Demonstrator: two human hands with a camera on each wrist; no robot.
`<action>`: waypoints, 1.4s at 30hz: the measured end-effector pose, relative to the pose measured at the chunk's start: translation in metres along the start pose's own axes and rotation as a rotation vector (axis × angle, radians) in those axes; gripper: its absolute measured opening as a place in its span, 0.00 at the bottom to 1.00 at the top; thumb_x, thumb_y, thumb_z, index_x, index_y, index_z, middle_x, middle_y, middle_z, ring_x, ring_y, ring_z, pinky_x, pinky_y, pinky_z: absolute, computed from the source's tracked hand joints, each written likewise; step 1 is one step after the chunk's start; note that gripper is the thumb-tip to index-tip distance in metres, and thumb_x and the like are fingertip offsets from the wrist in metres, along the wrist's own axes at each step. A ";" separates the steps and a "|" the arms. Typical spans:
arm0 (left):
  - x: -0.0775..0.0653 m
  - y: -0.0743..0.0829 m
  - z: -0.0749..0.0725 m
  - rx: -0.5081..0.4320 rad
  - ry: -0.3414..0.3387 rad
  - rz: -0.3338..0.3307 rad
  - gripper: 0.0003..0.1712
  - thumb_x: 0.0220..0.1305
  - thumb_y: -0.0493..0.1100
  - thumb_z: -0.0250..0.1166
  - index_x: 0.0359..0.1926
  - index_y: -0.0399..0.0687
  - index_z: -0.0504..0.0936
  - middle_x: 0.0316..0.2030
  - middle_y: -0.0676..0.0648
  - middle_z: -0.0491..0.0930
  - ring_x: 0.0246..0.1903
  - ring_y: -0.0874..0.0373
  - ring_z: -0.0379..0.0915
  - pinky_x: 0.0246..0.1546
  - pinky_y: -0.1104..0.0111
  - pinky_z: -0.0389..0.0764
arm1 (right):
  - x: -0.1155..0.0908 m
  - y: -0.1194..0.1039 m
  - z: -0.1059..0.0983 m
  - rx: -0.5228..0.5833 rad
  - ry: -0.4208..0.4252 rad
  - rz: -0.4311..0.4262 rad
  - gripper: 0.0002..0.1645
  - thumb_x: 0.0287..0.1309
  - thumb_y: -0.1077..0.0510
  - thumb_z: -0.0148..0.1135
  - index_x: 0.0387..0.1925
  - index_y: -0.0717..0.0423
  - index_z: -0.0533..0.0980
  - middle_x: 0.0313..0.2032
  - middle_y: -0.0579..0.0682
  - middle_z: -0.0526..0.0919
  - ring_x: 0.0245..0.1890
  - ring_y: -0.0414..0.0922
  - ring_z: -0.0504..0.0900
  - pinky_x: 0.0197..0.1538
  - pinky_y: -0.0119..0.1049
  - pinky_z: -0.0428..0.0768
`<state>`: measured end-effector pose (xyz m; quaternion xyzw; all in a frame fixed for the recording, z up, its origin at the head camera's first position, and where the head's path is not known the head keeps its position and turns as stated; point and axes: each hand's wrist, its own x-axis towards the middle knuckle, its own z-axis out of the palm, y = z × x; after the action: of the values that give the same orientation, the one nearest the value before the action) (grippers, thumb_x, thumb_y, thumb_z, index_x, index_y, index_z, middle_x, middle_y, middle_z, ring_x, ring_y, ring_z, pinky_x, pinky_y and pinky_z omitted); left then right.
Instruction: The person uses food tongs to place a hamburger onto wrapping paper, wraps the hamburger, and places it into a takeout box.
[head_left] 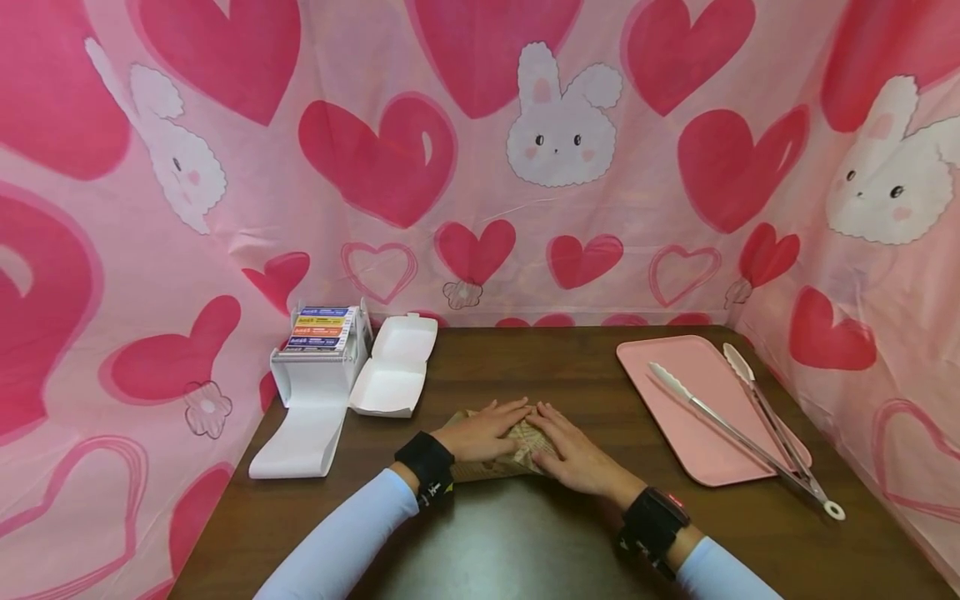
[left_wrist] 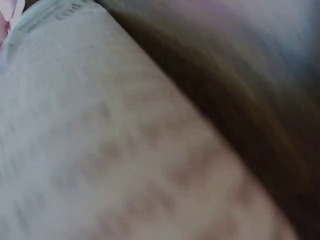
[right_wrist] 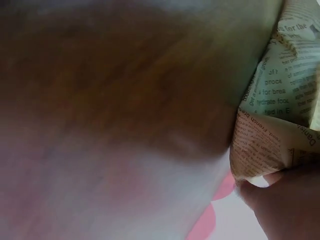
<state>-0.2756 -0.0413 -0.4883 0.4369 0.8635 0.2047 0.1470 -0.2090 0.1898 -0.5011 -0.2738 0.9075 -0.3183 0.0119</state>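
Brown newsprint paper, folded into a bundle, lies on the table under both hands. From the left, my left hand rests over it with fingers extended. My right hand presses the opposite side, its fingers reaching forward and the fingertips of both hands close together at the top. In the left wrist view the printed paper fills much of the picture, blurred. Creased folds of the paper show in the right wrist view, above part of a hand. Whatever the paper may enclose is hidden.
At the left, a label dispenser has a white strip running out onto the table. An opened white clamshell box stands beside it. To the right, metal tongs lie across a pink tray. Patterned pink curtains surround the table.
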 end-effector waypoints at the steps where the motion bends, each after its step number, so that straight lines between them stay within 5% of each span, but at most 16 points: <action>1: -0.001 0.000 -0.001 0.014 -0.005 -0.003 0.40 0.73 0.53 0.50 0.80 0.47 0.52 0.80 0.45 0.48 0.78 0.51 0.45 0.76 0.50 0.44 | 0.000 0.000 0.000 -0.007 -0.005 -0.002 0.38 0.71 0.48 0.58 0.75 0.60 0.61 0.76 0.67 0.54 0.77 0.63 0.51 0.71 0.66 0.57; 6: -0.006 0.001 -0.002 0.104 -0.031 -0.051 0.40 0.77 0.65 0.43 0.81 0.54 0.49 0.80 0.50 0.49 0.78 0.47 0.44 0.72 0.39 0.50 | -0.003 0.002 0.003 -0.125 -0.045 -0.028 0.44 0.73 0.44 0.54 0.78 0.61 0.52 0.77 0.66 0.50 0.78 0.61 0.48 0.73 0.65 0.53; 10: -0.005 -0.001 0.001 0.183 -0.039 -0.031 0.49 0.72 0.75 0.41 0.81 0.53 0.47 0.79 0.49 0.50 0.78 0.54 0.45 0.75 0.46 0.47 | -0.004 0.000 0.005 -0.228 -0.071 -0.016 0.46 0.74 0.39 0.50 0.79 0.60 0.49 0.79 0.63 0.48 0.79 0.58 0.45 0.74 0.63 0.51; 14: -0.003 -0.001 0.002 0.241 -0.043 -0.020 0.51 0.71 0.75 0.43 0.81 0.50 0.48 0.79 0.48 0.52 0.77 0.61 0.47 0.77 0.51 0.44 | -0.004 -0.002 0.004 -0.277 -0.102 0.011 0.46 0.75 0.37 0.46 0.80 0.59 0.48 0.79 0.62 0.47 0.80 0.56 0.44 0.74 0.64 0.50; 22: -0.004 -0.001 0.006 0.278 -0.035 -0.064 0.53 0.70 0.77 0.43 0.81 0.48 0.50 0.78 0.50 0.55 0.76 0.62 0.50 0.76 0.52 0.47 | -0.002 -0.004 0.000 -0.196 -0.149 0.031 0.40 0.79 0.42 0.42 0.79 0.61 0.50 0.78 0.63 0.49 0.79 0.59 0.45 0.72 0.68 0.49; 32: -0.007 -0.004 0.009 0.311 0.064 -0.019 0.57 0.54 0.74 0.68 0.77 0.52 0.60 0.68 0.54 0.71 0.69 0.57 0.65 0.74 0.48 0.55 | 0.004 -0.001 -0.003 -0.174 -0.122 0.014 0.40 0.75 0.43 0.52 0.76 0.61 0.58 0.75 0.64 0.59 0.76 0.60 0.55 0.71 0.66 0.56; 42: -0.008 -0.005 0.011 0.322 0.079 -0.007 0.60 0.52 0.72 0.71 0.77 0.50 0.59 0.67 0.51 0.71 0.68 0.55 0.67 0.69 0.56 0.67 | 0.006 0.002 -0.007 -0.190 -0.133 -0.017 0.41 0.74 0.41 0.52 0.77 0.60 0.57 0.75 0.63 0.59 0.75 0.61 0.58 0.69 0.66 0.60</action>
<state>-0.2698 -0.0484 -0.4993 0.4433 0.8918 0.0801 0.0415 -0.2163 0.1918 -0.4960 -0.3018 0.9284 -0.2124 0.0433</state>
